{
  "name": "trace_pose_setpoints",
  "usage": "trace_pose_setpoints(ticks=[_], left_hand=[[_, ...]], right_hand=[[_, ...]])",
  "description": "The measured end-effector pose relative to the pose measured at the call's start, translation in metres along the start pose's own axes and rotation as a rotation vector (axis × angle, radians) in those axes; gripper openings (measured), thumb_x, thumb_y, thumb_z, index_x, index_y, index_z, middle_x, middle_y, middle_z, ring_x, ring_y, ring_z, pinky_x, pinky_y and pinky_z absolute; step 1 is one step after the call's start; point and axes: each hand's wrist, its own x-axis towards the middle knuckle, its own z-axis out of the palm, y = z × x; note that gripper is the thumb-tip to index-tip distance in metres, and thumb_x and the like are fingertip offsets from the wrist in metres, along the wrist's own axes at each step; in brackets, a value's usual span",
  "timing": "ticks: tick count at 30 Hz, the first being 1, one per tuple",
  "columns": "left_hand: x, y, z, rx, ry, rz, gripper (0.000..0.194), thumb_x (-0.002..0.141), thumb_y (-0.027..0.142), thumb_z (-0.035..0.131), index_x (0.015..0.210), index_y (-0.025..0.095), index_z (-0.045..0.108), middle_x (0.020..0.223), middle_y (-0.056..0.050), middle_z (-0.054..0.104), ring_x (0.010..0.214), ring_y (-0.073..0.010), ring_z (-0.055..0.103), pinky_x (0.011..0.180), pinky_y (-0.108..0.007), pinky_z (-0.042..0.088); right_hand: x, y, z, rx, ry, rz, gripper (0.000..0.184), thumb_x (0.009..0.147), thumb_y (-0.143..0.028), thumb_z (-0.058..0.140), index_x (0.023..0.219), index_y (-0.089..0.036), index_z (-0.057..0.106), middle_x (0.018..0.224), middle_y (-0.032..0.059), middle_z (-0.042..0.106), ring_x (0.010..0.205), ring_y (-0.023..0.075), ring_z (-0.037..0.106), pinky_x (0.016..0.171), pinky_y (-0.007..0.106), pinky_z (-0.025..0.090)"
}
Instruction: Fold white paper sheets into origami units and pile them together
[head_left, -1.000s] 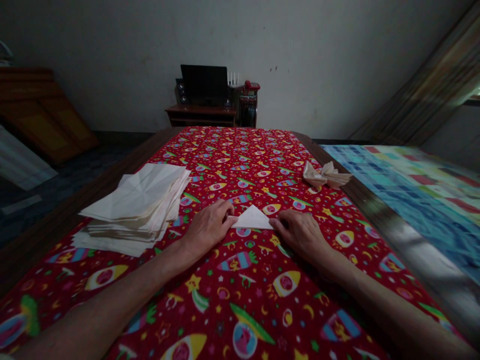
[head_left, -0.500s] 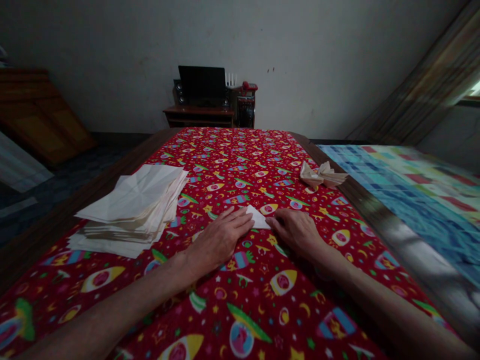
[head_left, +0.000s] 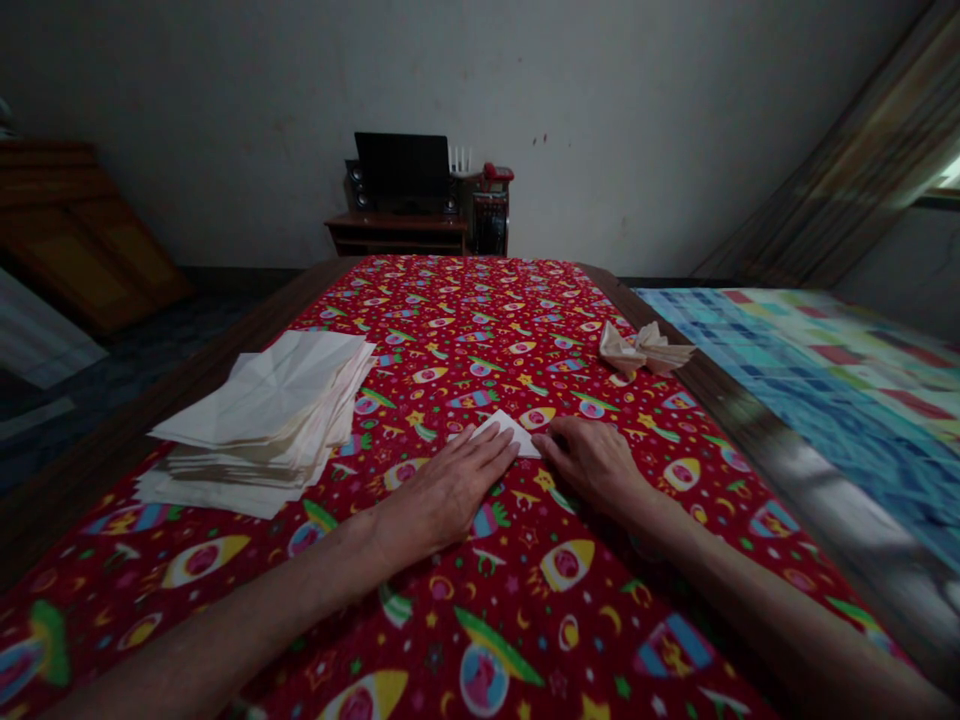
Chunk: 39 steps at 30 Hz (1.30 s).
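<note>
A small white folded paper triangle (head_left: 519, 433) lies on the red patterned cloth (head_left: 480, 320) at the table's middle. My left hand (head_left: 450, 487) lies flat over the triangle's left part, fingers stretched out, hiding most of it. My right hand (head_left: 592, 457) rests at the triangle's right corner with fingertips pressed on the paper's edge, fingers loosely curled. Both forearms reach in from the bottom of the view.
A thick stack of creased white sheets (head_left: 270, 415) sits at the left. Folded paper figures (head_left: 643, 350) lie near the table's right edge. A blue patterned mat (head_left: 810, 390) runs along the right. A low stand with a dark screen (head_left: 405, 175) is by the far wall.
My left hand has slid rightward from the triangle's left corner onto the paper, flattening over it and covering most of it. My right hand has stayed at the right corner.
</note>
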Motion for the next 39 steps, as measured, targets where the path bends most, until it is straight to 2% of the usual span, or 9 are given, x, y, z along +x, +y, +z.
trace_pose_setpoints(ticks=[7,12,17,19,21,24,30,34,39], left_hand=[[-0.002,-0.003,-0.003,0.058,-0.03,0.001,0.063,0.081,0.007,0.039,0.142,0.013,0.026,0.15,-0.009,0.028,0.141,-0.0196,0.017,0.114,-0.039,0.018],[-0.002,-0.004,-0.012,0.036,-0.086,0.007,0.055,0.095,0.041,0.03,0.143,0.015,0.025,0.151,-0.009,0.024,0.141,-0.0198,0.015,0.115,-0.039,0.014],[-0.002,-0.005,-0.012,0.013,-0.093,-0.004,0.053,0.097,0.044,0.022,0.143,0.018,0.027,0.151,-0.007,0.025,0.141,-0.0188,0.015,0.114,-0.039,0.013],[-0.002,-0.004,-0.012,0.012,-0.077,-0.003,0.051,0.097,0.043,0.024,0.142,0.019,0.029,0.151,-0.007,0.026,0.141,-0.0193,0.017,0.114,-0.039,0.014],[-0.001,-0.003,-0.012,0.009,-0.059,0.001,0.049,0.097,0.042,0.026,0.141,0.02,0.03,0.15,-0.006,0.028,0.14,-0.0194,0.019,0.114,-0.039,0.015],[-0.001,-0.002,-0.011,0.008,-0.036,0.009,0.047,0.097,0.041,0.029,0.138,0.019,0.035,0.148,-0.007,0.033,0.139,-0.0199,0.022,0.114,-0.039,0.017],[-0.009,-0.009,-0.012,0.031,-0.05,0.002,0.048,0.098,0.04,0.026,0.141,0.019,0.03,0.15,-0.006,0.028,0.14,-0.0174,0.02,0.114,-0.039,0.018],[-0.022,-0.018,-0.015,0.045,-0.051,-0.025,0.047,0.098,0.039,0.027,0.142,0.022,0.03,0.15,-0.004,0.028,0.139,-0.0157,0.022,0.114,-0.037,0.018],[-0.038,-0.026,-0.02,0.073,-0.041,-0.067,0.046,0.097,0.035,0.032,0.142,0.024,0.029,0.149,-0.003,0.031,0.138,-0.0156,0.027,0.113,-0.037,0.019]], right_hand=[[0.0,0.002,0.003,0.016,0.008,-0.015,0.03,0.09,-0.039,0.044,0.075,-0.02,0.062,0.07,0.0025,0.064,0.061,0.0138,0.055,0.053,0.025,0.023],[-0.001,0.004,0.005,0.029,0.024,-0.036,0.03,0.09,-0.039,0.044,0.074,-0.02,0.061,0.069,0.0017,0.063,0.061,0.0136,0.054,0.053,0.025,0.024],[-0.004,0.003,0.005,-0.009,0.136,-0.076,0.022,0.089,-0.034,0.047,0.089,-0.018,0.063,0.084,0.0066,0.066,0.076,0.0184,0.056,0.063,0.026,0.035],[-0.008,-0.002,0.004,-0.067,0.235,-0.185,0.022,0.088,-0.027,0.048,0.101,-0.016,0.062,0.102,0.0121,0.065,0.091,0.0238,0.056,0.074,0.032,0.04],[-0.015,-0.009,0.004,-0.081,0.28,-0.383,0.028,0.088,-0.021,0.047,0.112,-0.015,0.06,0.117,0.0151,0.061,0.105,0.0273,0.053,0.085,0.039,0.041],[-0.028,-0.02,0.009,0.007,0.208,-0.661,0.038,0.09,-0.017,0.041,0.127,-0.014,0.051,0.128,0.0134,0.056,0.12,0.0248,0.047,0.099,0.043,0.039],[-0.046,-0.012,0.016,0.027,0.074,-0.569,0.054,0.093,-0.034,0.04,0.14,-0.007,0.036,0.144,0.0161,0.036,0.135,0.0247,0.029,0.109,0.044,0.033],[-0.05,0.003,0.011,-0.009,0.068,-0.546,0.05,0.095,-0.032,0.037,0.139,-0.008,0.039,0.144,0.0126,0.037,0.136,0.0232,0.028,0.11,0.042,0.032],[-0.052,0.009,0.01,0.005,0.122,-0.515,0.044,0.094,-0.025,0.038,0.134,-0.012,0.046,0.138,0.0115,0.046,0.131,0.0222,0.037,0.108,0.042,0.035]])
